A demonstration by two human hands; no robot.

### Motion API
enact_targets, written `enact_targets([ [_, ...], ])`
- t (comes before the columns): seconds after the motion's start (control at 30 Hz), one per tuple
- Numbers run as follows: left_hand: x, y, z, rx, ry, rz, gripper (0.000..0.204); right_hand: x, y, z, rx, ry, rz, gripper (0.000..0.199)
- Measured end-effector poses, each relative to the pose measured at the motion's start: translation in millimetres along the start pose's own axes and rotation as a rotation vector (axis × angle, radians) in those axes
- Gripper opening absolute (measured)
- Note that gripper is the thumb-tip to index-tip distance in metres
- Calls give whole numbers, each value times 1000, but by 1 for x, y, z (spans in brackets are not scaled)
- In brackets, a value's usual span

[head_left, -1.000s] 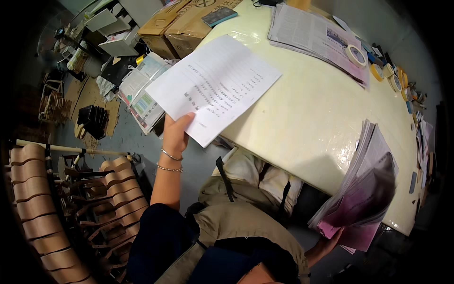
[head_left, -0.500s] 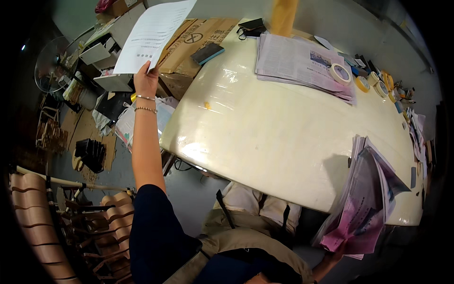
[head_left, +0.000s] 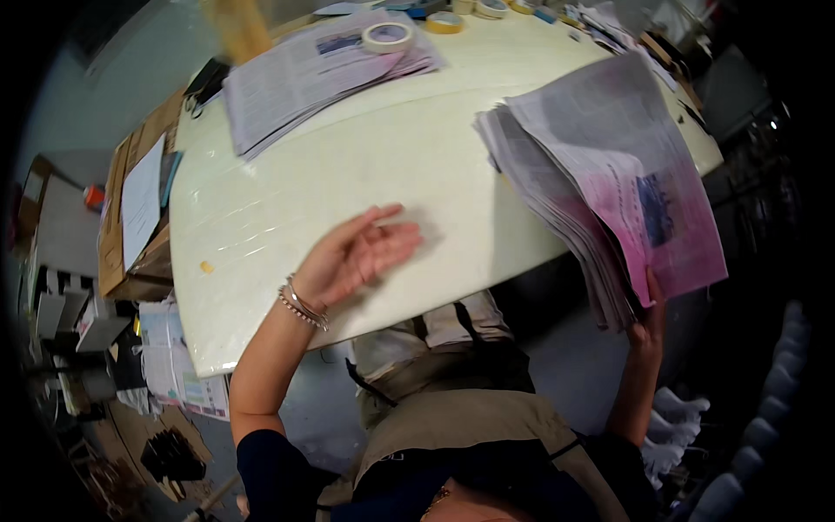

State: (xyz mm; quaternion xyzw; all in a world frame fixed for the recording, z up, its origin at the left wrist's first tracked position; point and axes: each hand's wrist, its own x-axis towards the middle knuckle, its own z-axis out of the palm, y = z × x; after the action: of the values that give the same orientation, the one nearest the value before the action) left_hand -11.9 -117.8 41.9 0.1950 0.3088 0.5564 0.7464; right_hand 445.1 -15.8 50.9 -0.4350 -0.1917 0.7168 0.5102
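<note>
In the head view, the left hand [head_left: 361, 252] had come back empty, fingers loosely spread and hovering low over the bare middle of the pale surface [head_left: 278, 217]. Half a second before, that same hand had been stretched far out to the left with a white sheet of paper pinched in it; now a white sheet [head_left: 141, 200] lay on the cardboard box [head_left: 117, 235] beside the surface's left end (most likely the same one, though that is a judgement). So the sheet was put aside, and the left hand was free again, turned toward the thick stack of newspapers [head_left: 609, 183].

That stack rested with its far part on the right end of the surface and its near edge hanging past the rim, where the right hand [head_left: 648, 317] clasped it from below, fingers curled around the lower edge. The top sheet was tinted pink.

Around these: a second spread of newspapers [head_left: 322, 74] lay at the far side of the surface, with a roll of masking tape [head_left: 387, 36] sitting on it, and more tape rolls [head_left: 445, 21] stood further back. A small yellow scrap [head_left: 206, 267] lay near the left rim. Nothing lay between the left hand and the held stack; the stretch of surface between them was bare. Loose printed papers [head_left: 178, 365] lay on the floor below the left rim.
</note>
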Motion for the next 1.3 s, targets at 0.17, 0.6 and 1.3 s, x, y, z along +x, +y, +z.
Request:
enact_targets([
  [0.17, 88, -77, 80, -413, -248, -423, 79, -11, 4, 11, 152, -72, -36, 33],
  [0.6, 141, -72, 121, -287, -55, 6, 27, -59, 49, 31, -176, 110, -470, 32],
  [1.3, -51, 29, -91, 492, 746, 309, 51, -73, 245, 161, 117, -348, 536, 40],
])
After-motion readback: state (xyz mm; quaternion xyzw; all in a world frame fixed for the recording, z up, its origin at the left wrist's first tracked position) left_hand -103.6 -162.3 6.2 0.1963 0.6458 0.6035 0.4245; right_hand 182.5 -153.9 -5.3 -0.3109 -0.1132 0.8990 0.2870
